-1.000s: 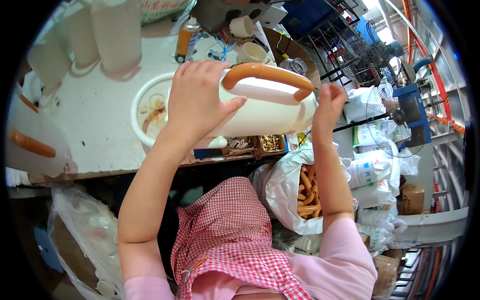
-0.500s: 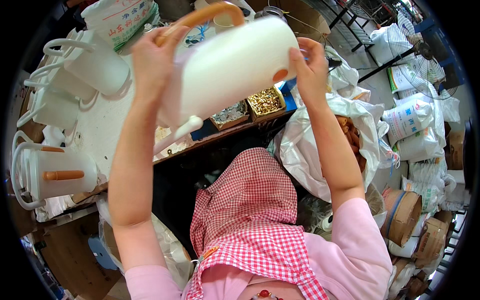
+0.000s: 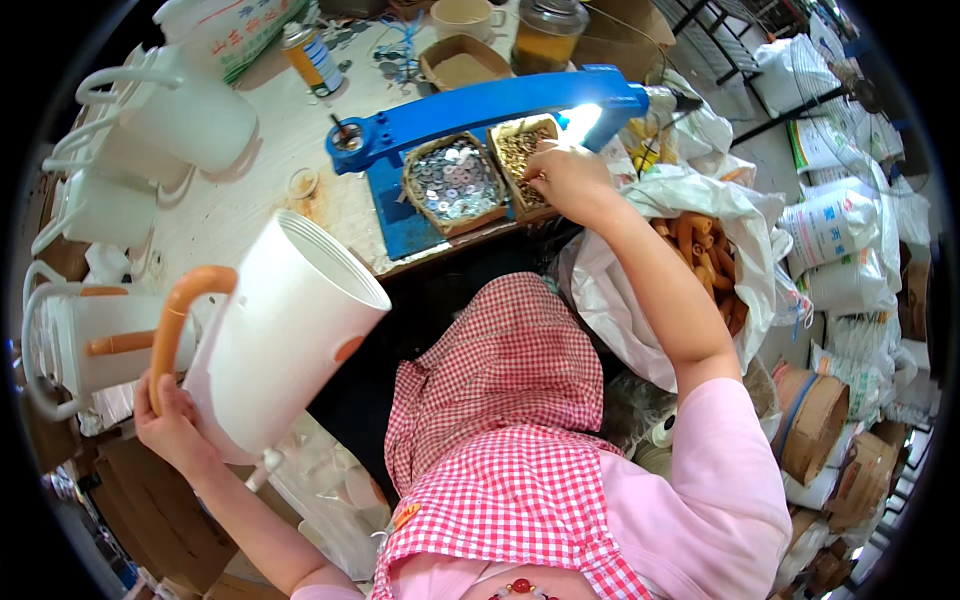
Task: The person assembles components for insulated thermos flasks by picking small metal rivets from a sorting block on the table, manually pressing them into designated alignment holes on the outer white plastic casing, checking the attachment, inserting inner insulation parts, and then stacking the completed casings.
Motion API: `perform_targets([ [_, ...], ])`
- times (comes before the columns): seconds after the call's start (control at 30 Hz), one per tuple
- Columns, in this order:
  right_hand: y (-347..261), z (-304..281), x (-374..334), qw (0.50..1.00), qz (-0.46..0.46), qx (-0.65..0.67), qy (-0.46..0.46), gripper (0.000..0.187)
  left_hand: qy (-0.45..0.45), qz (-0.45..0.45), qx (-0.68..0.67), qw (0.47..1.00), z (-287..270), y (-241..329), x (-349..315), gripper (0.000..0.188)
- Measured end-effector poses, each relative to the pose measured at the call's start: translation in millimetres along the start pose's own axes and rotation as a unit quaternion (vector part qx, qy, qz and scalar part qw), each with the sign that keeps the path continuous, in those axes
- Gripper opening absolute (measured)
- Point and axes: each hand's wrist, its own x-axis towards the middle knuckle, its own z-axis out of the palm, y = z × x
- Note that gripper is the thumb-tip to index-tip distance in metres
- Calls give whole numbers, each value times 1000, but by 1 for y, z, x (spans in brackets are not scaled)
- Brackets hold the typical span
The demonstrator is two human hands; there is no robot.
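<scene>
White jug [image 3: 285, 345]: tilted, at your left, left hand [image 3: 176, 425] curled round its orange handle [image 3: 190, 296]. Right hand [image 3: 575, 183]: fingers bunched at brass bits [image 3: 513, 150], catch unclear. Step, seemingly: picking; next needs a sure pinch.

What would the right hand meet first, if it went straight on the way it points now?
The right hand would most likely meet the small brass-coloured pieces in the open box; it may already touch them, since the depth is unclear here.
</scene>
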Motion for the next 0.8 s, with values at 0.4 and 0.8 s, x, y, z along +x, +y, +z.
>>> perform_targets([
  [0.4,11,31,35,996,-84,-11,23,32,1,-19,-81,997,-12,7,-47,24],
  [0.8,11,-33,-42,983,99,125,-92,43,-72,74,13,995,12,11,-59,39],
])
